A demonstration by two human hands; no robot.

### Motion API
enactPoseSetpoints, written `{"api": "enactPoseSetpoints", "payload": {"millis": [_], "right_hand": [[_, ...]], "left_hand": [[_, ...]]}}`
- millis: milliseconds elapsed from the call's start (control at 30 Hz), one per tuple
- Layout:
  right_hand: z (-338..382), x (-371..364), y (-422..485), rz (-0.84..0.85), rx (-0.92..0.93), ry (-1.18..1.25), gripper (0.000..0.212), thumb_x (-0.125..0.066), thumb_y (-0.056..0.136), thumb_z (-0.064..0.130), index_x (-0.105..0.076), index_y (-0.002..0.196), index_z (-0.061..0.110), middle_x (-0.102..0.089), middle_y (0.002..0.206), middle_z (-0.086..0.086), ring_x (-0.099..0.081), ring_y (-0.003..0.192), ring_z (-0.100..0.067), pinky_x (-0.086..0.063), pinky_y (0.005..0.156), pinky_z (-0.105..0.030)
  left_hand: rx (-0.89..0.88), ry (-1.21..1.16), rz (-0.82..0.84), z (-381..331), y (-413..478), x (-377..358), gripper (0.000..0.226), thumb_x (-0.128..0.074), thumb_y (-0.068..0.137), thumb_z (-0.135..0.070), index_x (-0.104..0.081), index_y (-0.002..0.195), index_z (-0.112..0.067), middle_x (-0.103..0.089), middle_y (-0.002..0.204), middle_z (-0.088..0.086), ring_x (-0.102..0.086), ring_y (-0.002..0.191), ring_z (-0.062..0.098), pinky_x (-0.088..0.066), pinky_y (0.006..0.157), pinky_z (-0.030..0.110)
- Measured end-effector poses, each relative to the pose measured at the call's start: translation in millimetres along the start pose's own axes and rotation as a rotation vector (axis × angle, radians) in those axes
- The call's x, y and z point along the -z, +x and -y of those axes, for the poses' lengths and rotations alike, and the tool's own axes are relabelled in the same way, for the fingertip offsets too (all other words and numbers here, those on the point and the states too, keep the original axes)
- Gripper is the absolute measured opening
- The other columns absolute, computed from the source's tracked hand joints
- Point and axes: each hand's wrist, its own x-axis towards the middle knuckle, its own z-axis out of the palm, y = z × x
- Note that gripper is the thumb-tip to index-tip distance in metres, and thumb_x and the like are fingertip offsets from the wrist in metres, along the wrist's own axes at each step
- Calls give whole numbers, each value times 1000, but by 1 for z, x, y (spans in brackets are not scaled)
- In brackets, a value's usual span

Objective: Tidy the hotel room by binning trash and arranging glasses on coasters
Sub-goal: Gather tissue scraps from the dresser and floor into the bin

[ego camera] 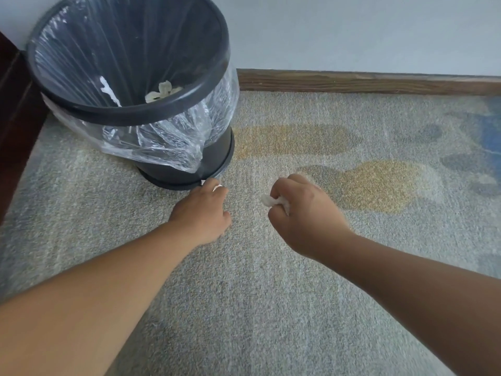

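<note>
Your right hand (pixel 301 213) has its grip round a crumpled tissue (pixel 271 200) — bin-bound; your left hand (pixel 202 210) pinches a white scrap (pixel 217 188) beside the bin (pixel 130 113).

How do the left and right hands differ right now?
The left hand reaches the foot of the bin, a small white scrap at its fingertips; the right hand is farther from it. The right hand clearly grips a crumpled tissue; the left hand's grip is unclear. Both are knuckles-up over the carpet.
</note>
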Motion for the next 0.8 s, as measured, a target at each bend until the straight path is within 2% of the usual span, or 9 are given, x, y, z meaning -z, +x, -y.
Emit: {"api": "enactPoseSetpoints", "payload": {"millis": [200,367,467,567,667,800], "right_hand": [[-8,-4,1,21,-20,-26,8,-49,86,22,-47,78,24,-43,77,12,-41,58,-3,-26,45,-23],[-12,-6,3,38,-37,-34,10,-49,87,23,-47,78,26,-45,79,11,-42,58,-4,-28,45,-22],[-12,-7,3,39,-38,-31,10,-49,87,23,-48,78,25,-45,79,11,-42,57,-4,-27,46,-21],[-12,-6,3,38,-35,-25,11,-49,88,24,-47,77,26,-44,78,12,-41,56,-3,-25,46,-20],[-10,-4,4,34,-26,-16,12,-48,88,24,-46,77,26,-44,78,13,-41,56,-3,-26,46,-20],[-5,2,6,20,-16,8,10,-48,87,23,-44,78,27,-43,78,12,-41,58,-5,-26,47,-22]], "left_hand": [[4,53,81,2,12,-9,52,-45,93,-36,-35,142,-20,-17,153,-4,-34,132,24,-43,93,41],[26,73,97,4,18,-11,50,-47,92,-35,-39,139,-18,-25,149,2,-31,133,24,-40,97,41],[49,78,89,1,20,-10,44,-48,91,-34,-44,129,-12,-38,135,9,-39,123,26,-40,94,39],[60,64,51,-2,18,-8,28,-47,92,-30,-50,110,-9,-45,117,8,-46,107,23,-41,83,34],[15,39,-6,-4,10,-3,14,-47,93,-22,-53,94,-10,-50,107,7,-50,97,20,-41,78,30],[-57,-28,-102,-9,-10,6,6,-51,91,-10,-56,90,-12,-51,94,-1,-49,87,15,-36,70,25]]}}
